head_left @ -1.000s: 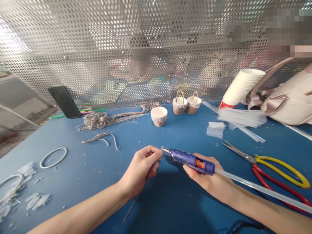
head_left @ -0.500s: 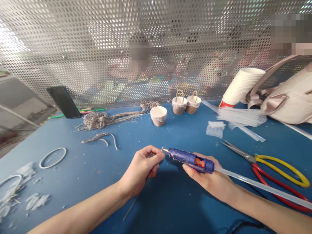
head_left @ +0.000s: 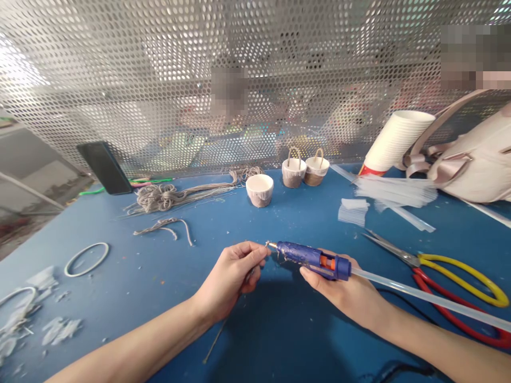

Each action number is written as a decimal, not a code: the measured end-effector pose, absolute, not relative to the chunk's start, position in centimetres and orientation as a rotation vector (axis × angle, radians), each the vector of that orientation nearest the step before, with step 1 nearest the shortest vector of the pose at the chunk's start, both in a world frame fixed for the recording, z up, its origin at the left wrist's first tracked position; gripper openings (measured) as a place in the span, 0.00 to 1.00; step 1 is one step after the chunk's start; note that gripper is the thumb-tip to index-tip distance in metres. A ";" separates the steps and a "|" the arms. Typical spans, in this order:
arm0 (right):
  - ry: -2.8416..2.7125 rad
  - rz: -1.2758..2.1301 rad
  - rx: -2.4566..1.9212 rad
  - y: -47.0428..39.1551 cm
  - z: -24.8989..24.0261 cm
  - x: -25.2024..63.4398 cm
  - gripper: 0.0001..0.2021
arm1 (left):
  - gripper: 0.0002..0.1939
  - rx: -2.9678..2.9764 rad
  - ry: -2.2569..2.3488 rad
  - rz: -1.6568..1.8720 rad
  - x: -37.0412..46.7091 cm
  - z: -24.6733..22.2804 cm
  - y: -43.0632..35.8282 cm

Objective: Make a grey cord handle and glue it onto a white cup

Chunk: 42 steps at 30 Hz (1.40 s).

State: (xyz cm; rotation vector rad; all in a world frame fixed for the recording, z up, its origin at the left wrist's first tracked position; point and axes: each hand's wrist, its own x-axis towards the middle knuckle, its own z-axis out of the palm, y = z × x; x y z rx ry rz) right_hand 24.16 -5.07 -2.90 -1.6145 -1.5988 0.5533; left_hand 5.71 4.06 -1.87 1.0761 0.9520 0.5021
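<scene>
Between thumb and fingers, my left hand pinches a thin grey-brown cord, whose tail hangs below the hand. A short tip of the cord sticks out at the fingertips. My right hand is wrapped around a blue hot glue gun, its metal nozzle touching or nearly touching that tip. A long clear glue stick runs out of the gun's back over my right forearm. Beyond the hands stands a small white cup with a brownish lower part. Two similar cups with cord handles are farther back.
Scissors with yellow and red handles lie right of my right hand. Cord bundles, a leaning phone and a white ring are on the left. Stacked paper cups, glue sticks and a pale bag occupy the back right.
The cord tip and the nozzle have stayed together with only a very slight shift. The cord's hanging tail has swung slightly. Other things look unmoved.
</scene>
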 end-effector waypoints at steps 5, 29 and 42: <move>-1.574 0.466 -1.656 -4.9 -3.6 24.6 0.10 | 0.15 1.074 0.956 0.477 5.6 -1.8 4.0; -1.581 0.550 -1.664 -5.5 -3.2 24.3 0.07 | 0.15 1.380 1.104 0.621 5.7 -1.1 3.6; -1.620 0.483 -1.675 -5.3 -3.6 24.5 0.07 | 0.16 1.335 1.041 0.509 5.5 -1.1 3.7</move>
